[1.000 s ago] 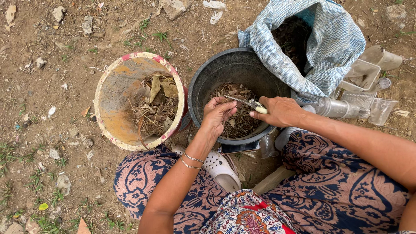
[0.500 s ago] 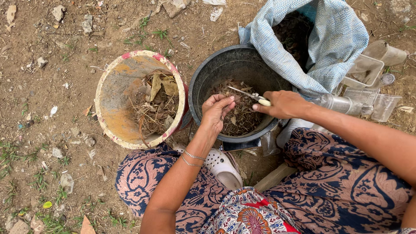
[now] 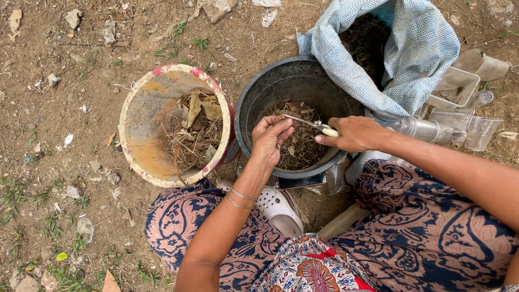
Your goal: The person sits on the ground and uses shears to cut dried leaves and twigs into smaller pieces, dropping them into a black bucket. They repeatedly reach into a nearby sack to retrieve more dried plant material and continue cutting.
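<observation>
Hands over a round black plastic bucket (image 3: 254, 103) of dry brown leaf litter (image 3: 300, 143).
The right hand (image 3: 354, 133) grips small pale-handled metal scissors (image 3: 313, 124); the left hand (image 3: 270, 138), fingers curled, pinches a dry leaf scrap.

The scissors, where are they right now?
In the head view, the scissors are in the right hand, over the black bucket, blades by the left hand.

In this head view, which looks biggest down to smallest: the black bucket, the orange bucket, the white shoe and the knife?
1. Black bucket and orange bucket: they look about alike, so I won't rank them.
2. White shoe, partly hidden by the left arm.
3. Knife, held in the right hand.
</observation>
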